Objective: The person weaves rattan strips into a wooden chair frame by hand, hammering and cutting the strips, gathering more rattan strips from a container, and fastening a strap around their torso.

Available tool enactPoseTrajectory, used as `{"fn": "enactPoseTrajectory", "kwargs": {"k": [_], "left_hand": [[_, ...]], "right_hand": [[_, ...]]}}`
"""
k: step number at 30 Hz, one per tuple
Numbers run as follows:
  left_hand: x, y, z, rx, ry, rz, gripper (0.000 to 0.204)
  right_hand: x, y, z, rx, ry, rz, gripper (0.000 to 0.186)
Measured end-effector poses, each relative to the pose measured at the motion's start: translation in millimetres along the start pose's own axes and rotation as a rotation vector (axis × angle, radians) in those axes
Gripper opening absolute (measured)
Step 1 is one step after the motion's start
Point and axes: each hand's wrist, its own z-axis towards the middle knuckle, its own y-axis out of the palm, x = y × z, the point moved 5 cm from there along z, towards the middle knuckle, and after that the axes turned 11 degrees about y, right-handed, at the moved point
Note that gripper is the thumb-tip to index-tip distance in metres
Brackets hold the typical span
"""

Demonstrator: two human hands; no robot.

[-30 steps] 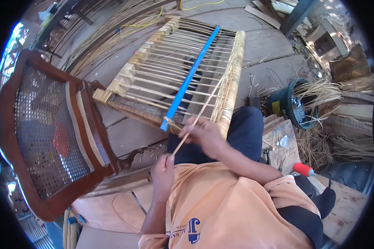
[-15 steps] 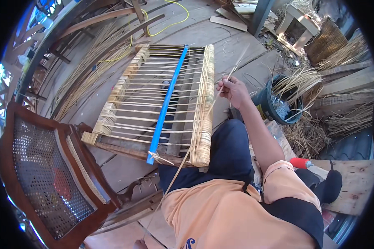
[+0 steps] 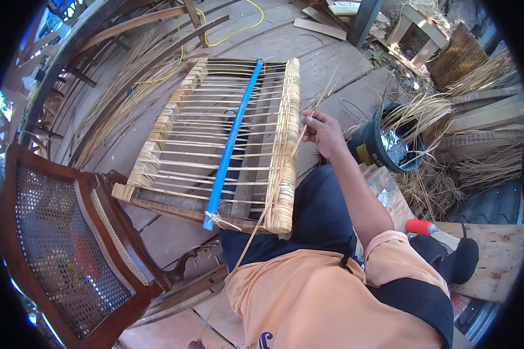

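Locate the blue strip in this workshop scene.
In the head view, the blue strip lies just left of centre, lengthwise along the cane-wrapped frame, left of the right hand.

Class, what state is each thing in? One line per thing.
Right hand: pinching a thin strand.
Left hand: mostly out of view.
Frame: strung across, gaps showing.
Blue strip: tied at near end.
Bucket: open, fibres sticking out.
Chair: mesh panel fitted.

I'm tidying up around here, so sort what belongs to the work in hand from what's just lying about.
Work in hand: pale strand, pinched by the right hand; strung frame; blue strip across its strands.

Apparently lying about: brown chair; dark green bucket; red cylinder.
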Motion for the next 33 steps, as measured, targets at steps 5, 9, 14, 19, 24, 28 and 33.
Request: {"fn": "enactPoseTrajectory", "kwargs": {"k": [5, 9, 14, 19, 24, 28, 33], "left_hand": [[-10.1, 8.7, -5.9, 0.003, -0.054, -0.011, 0.049], [-17.4, 14.5, -15.4, 0.012, -0.108, -0.020, 0.043], [-32.2, 27.4, -19.7, 0.061, -0.206, -0.047, 0.035], [52.7, -37.4, 35.4, 0.090, -0.115, -0.060, 0.022], [280.6, -208.5, 62.8, 0.289, 0.028, -1.817, 0.023], [391.7, -369.3, 52.8, 0.361, 0.505, -2.185, 0.030], [425.5, -434.9, 15.4, 0.309, 0.941, -2.410, 0.034]], "right_hand": [[0.2, -2.2, -1.2, -0.003, 0.006, 0.002, 0.017], [2.6, -7.4, -4.7, -0.012, 0.011, -0.010, 0.019], [4.3, -6.8, -10.8, -0.053, 0.022, -0.009, 0.022], [-16.4, 4.0, -36.9, 0.116, -0.153, 0.261, 0.034], [34.7, 76.9, -126.3, -0.420, 0.213, -0.525, 0.040], [125.4, 148.9, -226.3, -1.180, 0.688, -0.581, 0.042], [99.1, 187.3, -243.4, -1.076, 0.593, 0.327, 0.051]]}}
